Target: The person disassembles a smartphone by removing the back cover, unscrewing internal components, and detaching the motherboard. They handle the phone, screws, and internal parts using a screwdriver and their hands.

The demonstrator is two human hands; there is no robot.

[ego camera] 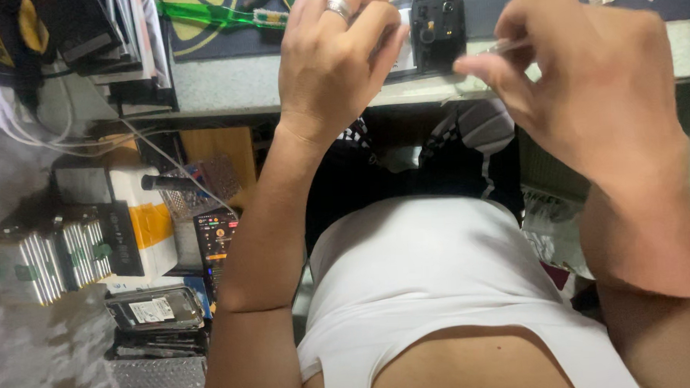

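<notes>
Nearest the camera, the person's white-shirted torso [432, 275] is leaning toward the workbench [226, 83]. At its front edge the left hand [333, 64] is gripping the opened black device [437, 30], fingers curled around it. The right hand [586, 78] is pinching a thin clear tool [504, 46] just beside it, so the work looks unfinished.

Black phone part [437, 30], upright on desk edge, beside thin clear tool [506, 46]

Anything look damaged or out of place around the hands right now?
The black phone at the bench edge lies open-backed, its inner parts exposed. The left hand holds it; the right hand pinches a thin clear tool. Nothing looks spilled.
</notes>
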